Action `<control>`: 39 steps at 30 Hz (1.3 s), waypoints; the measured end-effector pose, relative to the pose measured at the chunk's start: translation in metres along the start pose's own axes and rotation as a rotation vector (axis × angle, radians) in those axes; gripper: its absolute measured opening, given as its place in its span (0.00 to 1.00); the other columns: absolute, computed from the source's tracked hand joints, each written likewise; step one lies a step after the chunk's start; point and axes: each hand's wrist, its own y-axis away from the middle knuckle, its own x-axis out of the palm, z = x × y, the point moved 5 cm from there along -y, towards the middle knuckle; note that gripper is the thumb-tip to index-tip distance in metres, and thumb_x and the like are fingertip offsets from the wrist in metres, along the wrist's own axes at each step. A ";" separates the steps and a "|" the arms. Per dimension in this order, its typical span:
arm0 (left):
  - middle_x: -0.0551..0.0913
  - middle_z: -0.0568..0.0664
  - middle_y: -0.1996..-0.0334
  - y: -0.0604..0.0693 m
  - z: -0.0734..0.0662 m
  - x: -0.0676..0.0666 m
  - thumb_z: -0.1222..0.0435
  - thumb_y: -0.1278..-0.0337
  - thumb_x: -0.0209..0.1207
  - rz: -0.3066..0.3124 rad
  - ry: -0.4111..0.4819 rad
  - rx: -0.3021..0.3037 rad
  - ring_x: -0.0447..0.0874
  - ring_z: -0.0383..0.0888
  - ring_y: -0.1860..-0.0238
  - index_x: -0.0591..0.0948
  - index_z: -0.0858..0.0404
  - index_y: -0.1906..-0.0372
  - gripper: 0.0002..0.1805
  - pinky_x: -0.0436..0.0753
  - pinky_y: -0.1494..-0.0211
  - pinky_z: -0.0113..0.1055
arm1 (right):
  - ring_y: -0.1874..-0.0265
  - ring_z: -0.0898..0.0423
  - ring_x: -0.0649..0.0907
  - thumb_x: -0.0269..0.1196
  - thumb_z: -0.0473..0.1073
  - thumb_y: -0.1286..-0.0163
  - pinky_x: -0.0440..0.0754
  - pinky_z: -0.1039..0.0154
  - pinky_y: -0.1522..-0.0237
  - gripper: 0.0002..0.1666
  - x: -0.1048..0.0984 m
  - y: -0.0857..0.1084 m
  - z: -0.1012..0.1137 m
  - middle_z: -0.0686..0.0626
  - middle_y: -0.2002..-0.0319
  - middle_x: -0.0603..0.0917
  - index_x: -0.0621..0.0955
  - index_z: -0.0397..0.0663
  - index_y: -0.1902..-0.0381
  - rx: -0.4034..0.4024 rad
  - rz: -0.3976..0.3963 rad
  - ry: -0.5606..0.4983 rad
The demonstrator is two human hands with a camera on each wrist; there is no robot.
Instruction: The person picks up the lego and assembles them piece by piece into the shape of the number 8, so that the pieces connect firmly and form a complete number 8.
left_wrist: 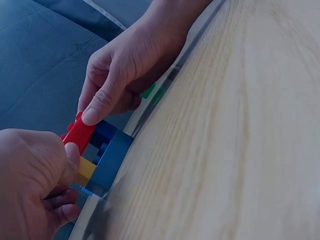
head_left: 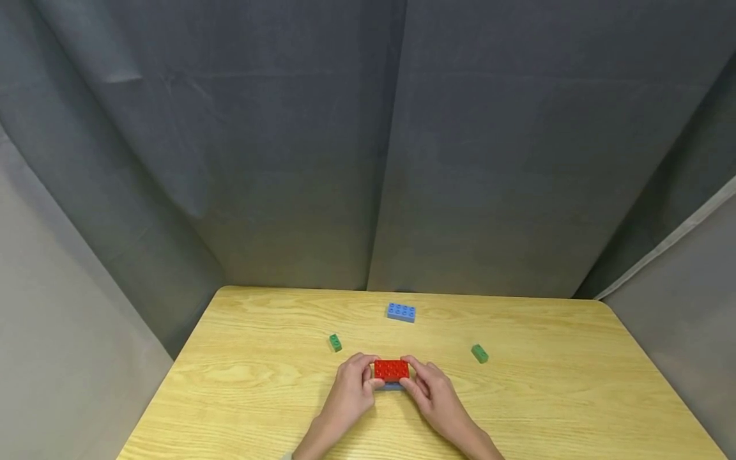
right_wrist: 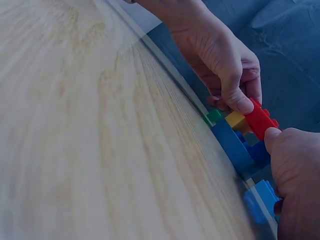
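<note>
My left hand (head_left: 352, 385) and right hand (head_left: 436, 397) pinch opposite ends of a red studded toy brick (head_left: 391, 370), thumbs on its near side. Beneath it lies a wider blue brick (left_wrist: 111, 161) on the table. Between the red and blue bricks, a yellow brick (right_wrist: 236, 121) shows toward the left hand and a dark blue brick (right_wrist: 259, 152) toward the right. A gap separates those two, with blue studs visible in it. The red brick lies across their tops, slightly tilted in the wrist views; whether it is pressed fully down I cannot tell.
Beyond the hands, a blue eight-stud brick (head_left: 401, 312) lies near the far edge of the wooden table (head_left: 259, 383). One small green brick (head_left: 335, 343) is left of centre, another green brick (head_left: 480, 353) to the right. Grey curtains (head_left: 299, 160) hang behind the table.
</note>
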 end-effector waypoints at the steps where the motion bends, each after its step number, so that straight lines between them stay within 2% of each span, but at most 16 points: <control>1: 0.72 0.41 0.75 0.000 0.000 0.000 0.72 0.41 0.71 0.002 -0.007 0.001 0.67 0.33 0.74 0.84 0.71 0.43 0.20 0.70 0.72 0.26 | 0.78 0.72 0.62 0.71 0.39 0.30 0.65 0.74 0.78 0.22 0.000 0.000 -0.001 0.67 0.78 0.64 0.84 0.39 0.40 -0.004 -0.005 -0.004; 6: 0.72 0.41 0.74 -0.003 0.000 -0.003 0.70 0.42 0.72 0.021 -0.012 0.009 0.67 0.34 0.73 0.85 0.68 0.43 0.21 0.71 0.69 0.27 | 0.79 0.73 0.62 0.71 0.37 0.30 0.66 0.74 0.79 0.23 0.001 0.001 -0.005 0.66 0.77 0.65 0.83 0.38 0.39 -0.025 -0.018 -0.050; 11: 0.73 0.41 0.73 -0.006 0.005 -0.004 0.69 0.42 0.72 0.048 0.018 -0.001 0.67 0.33 0.74 0.85 0.66 0.43 0.21 0.69 0.72 0.25 | 0.79 0.73 0.63 0.71 0.37 0.30 0.66 0.74 0.79 0.24 0.003 0.002 -0.010 0.66 0.76 0.67 0.82 0.38 0.38 -0.023 -0.018 -0.085; 20: 0.74 0.40 0.73 -0.007 0.005 -0.003 0.66 0.41 0.72 0.078 0.011 0.039 0.67 0.31 0.74 0.84 0.66 0.43 0.21 0.71 0.72 0.25 | 0.79 0.73 0.64 0.71 0.37 0.30 0.67 0.73 0.79 0.24 0.002 0.005 -0.012 0.66 0.76 0.69 0.82 0.36 0.38 0.007 -0.020 -0.100; 25: 0.74 0.40 0.72 -0.009 0.007 -0.009 0.59 0.41 0.72 0.120 0.017 0.077 0.67 0.31 0.74 0.84 0.63 0.42 0.23 0.71 0.69 0.26 | 0.80 0.73 0.64 0.70 0.37 0.29 0.67 0.73 0.79 0.24 0.002 0.005 -0.012 0.66 0.76 0.69 0.82 0.36 0.38 0.013 -0.018 -0.107; 28: 0.74 0.40 0.72 -0.010 0.010 -0.014 0.57 0.41 0.73 0.154 0.040 0.066 0.67 0.31 0.74 0.83 0.62 0.40 0.26 0.71 0.70 0.26 | 0.79 0.73 0.64 0.69 0.37 0.28 0.67 0.73 0.79 0.24 0.003 0.005 -0.012 0.66 0.75 0.69 0.81 0.35 0.37 0.006 -0.011 -0.105; 32: 0.75 0.41 0.71 -0.010 0.015 -0.021 0.57 0.41 0.73 0.189 0.030 0.056 0.67 0.32 0.74 0.79 0.63 0.34 0.32 0.73 0.67 0.28 | 0.80 0.73 0.63 0.69 0.38 0.27 0.66 0.74 0.79 0.24 0.004 0.006 -0.011 0.67 0.76 0.69 0.81 0.35 0.36 0.006 -0.006 -0.101; 35: 0.74 0.43 0.70 -0.011 0.021 -0.029 0.59 0.42 0.74 0.163 -0.002 0.050 0.66 0.33 0.73 0.76 0.64 0.30 0.36 0.74 0.63 0.30 | 0.80 0.73 0.63 0.69 0.39 0.27 0.66 0.73 0.79 0.25 0.005 0.006 -0.012 0.67 0.77 0.68 0.81 0.35 0.36 0.013 -0.004 -0.105; 39: 0.71 0.45 0.72 -0.014 0.031 -0.041 0.65 0.41 0.74 0.067 -0.034 0.026 0.64 0.34 0.73 0.74 0.67 0.28 0.37 0.72 0.67 0.29 | 0.79 0.73 0.62 0.68 0.40 0.26 0.66 0.73 0.79 0.25 0.006 0.004 -0.011 0.67 0.77 0.68 0.81 0.34 0.36 -0.001 0.002 -0.112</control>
